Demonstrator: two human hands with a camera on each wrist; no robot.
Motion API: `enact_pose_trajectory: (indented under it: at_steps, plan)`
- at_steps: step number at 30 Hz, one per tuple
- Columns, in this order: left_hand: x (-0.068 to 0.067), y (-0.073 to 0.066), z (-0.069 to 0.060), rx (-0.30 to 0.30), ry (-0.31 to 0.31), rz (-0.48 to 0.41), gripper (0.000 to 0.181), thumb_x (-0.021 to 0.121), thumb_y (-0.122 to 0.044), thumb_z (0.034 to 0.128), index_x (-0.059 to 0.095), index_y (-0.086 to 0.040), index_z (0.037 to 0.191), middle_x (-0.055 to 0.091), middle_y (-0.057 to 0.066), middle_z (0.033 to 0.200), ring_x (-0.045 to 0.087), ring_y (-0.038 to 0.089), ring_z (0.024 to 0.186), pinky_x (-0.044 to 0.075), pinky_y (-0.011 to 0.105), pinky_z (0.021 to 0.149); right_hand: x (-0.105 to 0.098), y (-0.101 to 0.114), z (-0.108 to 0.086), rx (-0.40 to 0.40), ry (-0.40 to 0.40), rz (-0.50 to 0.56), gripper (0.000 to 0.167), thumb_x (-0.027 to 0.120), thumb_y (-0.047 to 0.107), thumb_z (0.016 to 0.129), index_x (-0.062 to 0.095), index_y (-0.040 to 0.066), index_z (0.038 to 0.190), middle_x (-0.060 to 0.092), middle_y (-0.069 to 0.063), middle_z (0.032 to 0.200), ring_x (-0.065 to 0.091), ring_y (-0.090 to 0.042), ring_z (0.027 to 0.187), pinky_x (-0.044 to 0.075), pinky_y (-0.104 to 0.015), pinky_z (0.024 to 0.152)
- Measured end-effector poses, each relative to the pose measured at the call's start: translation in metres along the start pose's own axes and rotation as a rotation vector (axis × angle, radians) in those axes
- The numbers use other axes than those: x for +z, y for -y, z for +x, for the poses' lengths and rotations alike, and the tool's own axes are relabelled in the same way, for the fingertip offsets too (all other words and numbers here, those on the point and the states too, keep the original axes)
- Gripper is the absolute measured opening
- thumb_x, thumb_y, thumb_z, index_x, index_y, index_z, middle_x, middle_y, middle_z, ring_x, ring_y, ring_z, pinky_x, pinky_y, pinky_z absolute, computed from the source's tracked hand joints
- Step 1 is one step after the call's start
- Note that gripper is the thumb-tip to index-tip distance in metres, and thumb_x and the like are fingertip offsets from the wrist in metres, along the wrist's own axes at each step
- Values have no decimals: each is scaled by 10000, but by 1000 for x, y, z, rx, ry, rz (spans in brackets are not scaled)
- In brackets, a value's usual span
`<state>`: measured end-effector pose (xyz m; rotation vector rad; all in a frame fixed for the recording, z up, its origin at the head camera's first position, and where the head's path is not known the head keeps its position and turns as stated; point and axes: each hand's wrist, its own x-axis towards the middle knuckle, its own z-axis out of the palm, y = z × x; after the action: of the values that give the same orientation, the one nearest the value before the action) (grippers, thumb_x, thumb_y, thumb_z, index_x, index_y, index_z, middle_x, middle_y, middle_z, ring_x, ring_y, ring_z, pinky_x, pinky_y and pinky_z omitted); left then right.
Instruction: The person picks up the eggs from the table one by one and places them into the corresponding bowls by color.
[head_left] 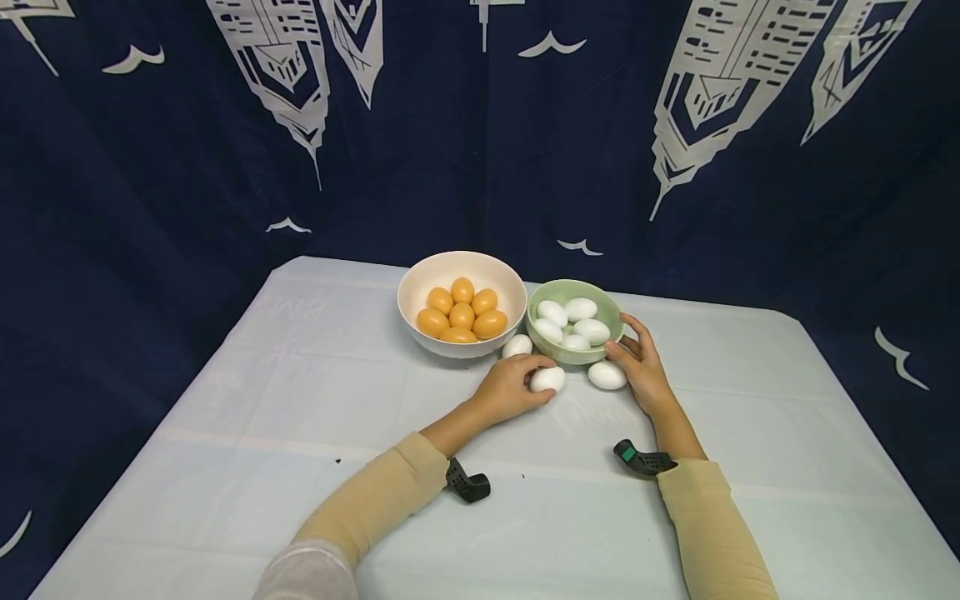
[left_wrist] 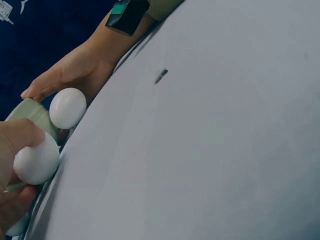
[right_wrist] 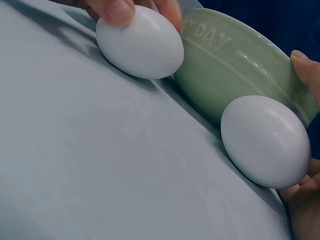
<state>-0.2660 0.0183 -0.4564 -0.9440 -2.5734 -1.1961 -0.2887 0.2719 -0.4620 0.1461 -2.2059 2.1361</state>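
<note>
My left hand [head_left: 513,388] pinches a white egg [head_left: 548,380] between thumb and fingers, just in front of the green bowl [head_left: 542,340]. In the right wrist view that egg [right_wrist: 140,42] is at or very near the tabletop. My right hand [head_left: 643,368] holds the green bowl by its right side, thumb near the rim. Several white eggs [head_left: 581,309] lie inside this bowl. A loose white egg [head_left: 607,375] rests on the table by my right hand, and another white egg [head_left: 517,346] sits between the two bowls, partly hidden by my left hand.
A larger cream bowl [head_left: 408,312] with several orange-yellow eggs [head_left: 461,315] stands left of the green bowl, close against it. Both are on a white-covered table [head_left: 315,375], near its back edge. A dark blue patterned curtain [head_left: 480,167] hangs behind.
</note>
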Motion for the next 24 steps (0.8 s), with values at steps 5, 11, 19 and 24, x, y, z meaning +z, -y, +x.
enact_pose_trajectory:
  at_steps: [5,11,19,24]
  plan:
    - [3,4,-2,-21,3,-75,394,794,-171,825,666,-89,1188,684,48,1108,608,86,866,486,152,764,0,0,-1,3,3,-1,618,580,126,990,267,184,1520,337,-277,1421,528,-36,1056,452,-136,856]
    - [4,6,-4,-21,-6,-132,389,792,-135,824,660,-73,1184,678,65,1121,632,93,886,501,136,762,0,0,-1,4,8,0,617,578,128,992,266,182,1521,333,-283,1422,533,-32,1046,454,-133,854]
    - [4,6,-7,-17,-22,-183,381,796,-102,809,664,-61,1164,677,89,1099,649,109,873,516,147,756,1,1,-1,2,11,0,619,587,132,988,268,168,1517,340,-287,1418,540,-33,1038,455,-135,853]
    - [3,4,-5,-8,-10,-142,383,797,-115,806,668,-75,1165,679,65,1101,624,85,890,499,141,774,1,2,-1,-1,7,3,627,591,131,985,266,168,1520,340,-287,1412,543,-32,1030,457,-132,848]
